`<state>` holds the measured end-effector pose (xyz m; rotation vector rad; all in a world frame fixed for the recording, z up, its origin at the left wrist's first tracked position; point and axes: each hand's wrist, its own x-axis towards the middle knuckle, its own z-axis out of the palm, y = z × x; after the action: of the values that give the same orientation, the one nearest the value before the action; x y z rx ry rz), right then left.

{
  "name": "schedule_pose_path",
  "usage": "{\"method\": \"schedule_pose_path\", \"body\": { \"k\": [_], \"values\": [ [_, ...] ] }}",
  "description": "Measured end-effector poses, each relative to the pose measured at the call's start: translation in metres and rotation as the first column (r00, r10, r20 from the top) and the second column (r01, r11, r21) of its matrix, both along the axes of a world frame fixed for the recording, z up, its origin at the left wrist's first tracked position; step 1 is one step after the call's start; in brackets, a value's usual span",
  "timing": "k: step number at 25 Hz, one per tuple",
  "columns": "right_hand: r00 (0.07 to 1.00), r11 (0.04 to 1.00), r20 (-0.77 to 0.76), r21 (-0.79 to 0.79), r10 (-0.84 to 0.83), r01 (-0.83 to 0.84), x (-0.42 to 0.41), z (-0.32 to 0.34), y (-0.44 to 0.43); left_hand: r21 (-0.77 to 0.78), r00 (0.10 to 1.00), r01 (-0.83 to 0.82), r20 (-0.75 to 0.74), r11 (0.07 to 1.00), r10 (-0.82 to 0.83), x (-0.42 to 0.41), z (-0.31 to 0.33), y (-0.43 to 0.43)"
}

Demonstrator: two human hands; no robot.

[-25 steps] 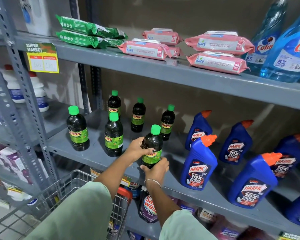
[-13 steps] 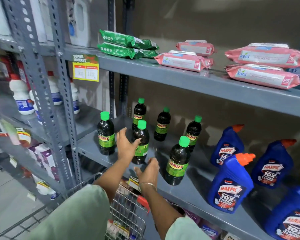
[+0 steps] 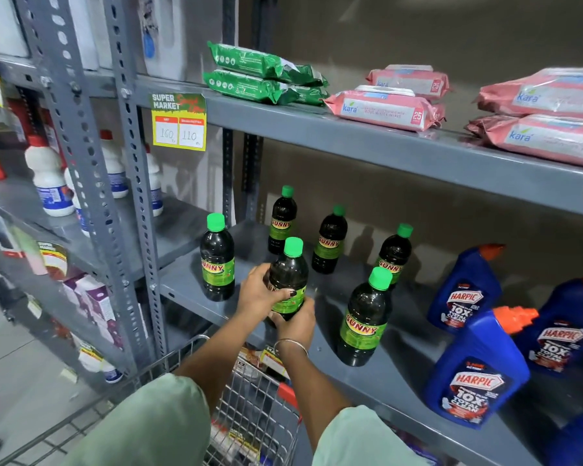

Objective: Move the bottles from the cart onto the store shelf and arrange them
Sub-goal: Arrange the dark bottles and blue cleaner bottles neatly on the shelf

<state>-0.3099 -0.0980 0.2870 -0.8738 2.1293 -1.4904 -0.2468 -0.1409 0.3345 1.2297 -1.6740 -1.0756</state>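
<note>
Several dark Sunny bottles with green caps stand on the grey middle shelf (image 3: 398,371). Both hands wrap one Sunny bottle (image 3: 289,274) near the shelf's front. My left hand (image 3: 261,292) grips its left side over the label. My right hand (image 3: 295,322) cups its lower right side. Upright to the left is another bottle (image 3: 217,260). A front bottle (image 3: 366,317) is upright to the right, apart from my hands. Three more bottles (image 3: 329,243) line the back. The wire cart (image 3: 249,422) sits below my arms.
Blue Harpic bottles (image 3: 475,368) fill the shelf's right part. Pink wipe packs (image 3: 384,107) and green packs (image 3: 263,75) lie on the shelf above. A price tag (image 3: 178,122) hangs from that shelf's edge. White bottles (image 3: 49,183) stand on the left rack behind a grey upright (image 3: 81,156).
A second ago both hands held the front right bottle. They let it go, moved left with open fingers, and now close around the middle bottle. The camera view has turned left.
</note>
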Motion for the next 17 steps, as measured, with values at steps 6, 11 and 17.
{"method": "schedule_pose_path", "body": {
  "k": [6,11,17],
  "values": [
    [0.997,0.997,-0.035,0.014,0.073,-0.072,0.002,0.004,0.008,-0.015,0.999,-0.038,0.025,0.999,0.039,0.002,0.001,0.004],
    [0.95,0.967,-0.185,-0.026,-0.252,0.252,0.004,-0.004,0.05,0.104,0.996,0.032,0.08,0.994,-0.041,0.002,-0.019,0.017],
    [0.835,0.837,-0.071,-0.008,-0.546,0.547,-0.048,-0.003,0.09,0.136,0.992,-0.069,0.11,0.988,0.054,-0.007,-0.036,0.029]
  ]
}}
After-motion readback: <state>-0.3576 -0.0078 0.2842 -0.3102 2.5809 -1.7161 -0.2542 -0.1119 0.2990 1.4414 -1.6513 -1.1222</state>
